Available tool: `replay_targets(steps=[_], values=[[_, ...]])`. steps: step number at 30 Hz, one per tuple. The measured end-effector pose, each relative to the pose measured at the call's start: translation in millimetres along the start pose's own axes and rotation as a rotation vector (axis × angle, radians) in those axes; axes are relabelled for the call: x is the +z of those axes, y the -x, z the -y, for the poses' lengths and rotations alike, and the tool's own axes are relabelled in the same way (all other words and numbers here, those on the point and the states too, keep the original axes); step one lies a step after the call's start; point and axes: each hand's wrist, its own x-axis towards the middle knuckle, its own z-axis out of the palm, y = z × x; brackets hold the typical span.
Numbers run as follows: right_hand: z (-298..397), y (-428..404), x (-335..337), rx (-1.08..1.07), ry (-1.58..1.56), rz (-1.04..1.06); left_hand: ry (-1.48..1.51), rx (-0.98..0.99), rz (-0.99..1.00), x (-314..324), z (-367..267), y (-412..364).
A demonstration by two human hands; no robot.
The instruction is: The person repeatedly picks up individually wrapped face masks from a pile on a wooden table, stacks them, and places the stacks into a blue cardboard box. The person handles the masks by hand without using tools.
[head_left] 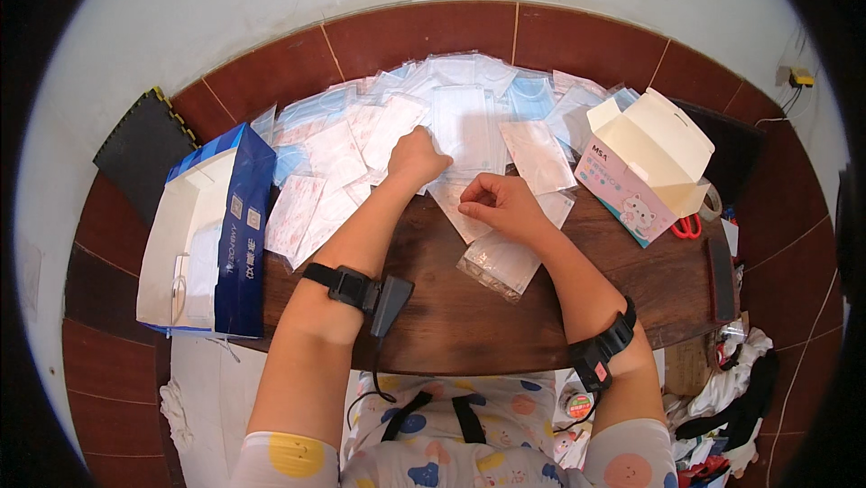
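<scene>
A wide heap of face masks in clear wrappers, white, blue and pink-patterned, covers the far part of the dark wooden table (433, 325). My left hand (416, 158) lies on the heap, its fingers at the left edge of a stack of white wrapped masks (463, 126); whether it grips one cannot be told. Just above a pink-patterned packet (454, 207), my right hand (494, 202) is bent with thumb and index finger curled close together; no held item shows. Nearer me lies a clear packet (497, 265) with printing.
An open blue box (245, 238) holding a white packet stands at the left. At the right are an open pink mask box (626, 194), red-handled scissors (687, 226), a tape roll (710, 200) and a dark flat object (721, 279). A tiled wall borders the far side.
</scene>
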Motion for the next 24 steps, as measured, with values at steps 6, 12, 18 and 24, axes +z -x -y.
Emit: replay_targets(steps=[6, 12, 18, 24], values=[[4.4, 0.9, 0.4, 0.030, 0.030, 0.002, 0.108, 0.037, -0.057, 8.0, 8.0, -0.2], [2.9, 1.6, -0.3, 0.023, 0.022, -0.028, 0.536, -0.026, -0.020, -5.3, 18.5, 15.1], [-3.3, -3.1, -0.1, 0.072, -0.190, -0.082, 1.041, -0.122, 0.126, -33.7, 24.6, 39.9], [-2.7, -5.0, -6.5, 0.123, -0.562, -0.131, 1.088, -0.046, 0.292, -39.4, 24.8, 68.9]])
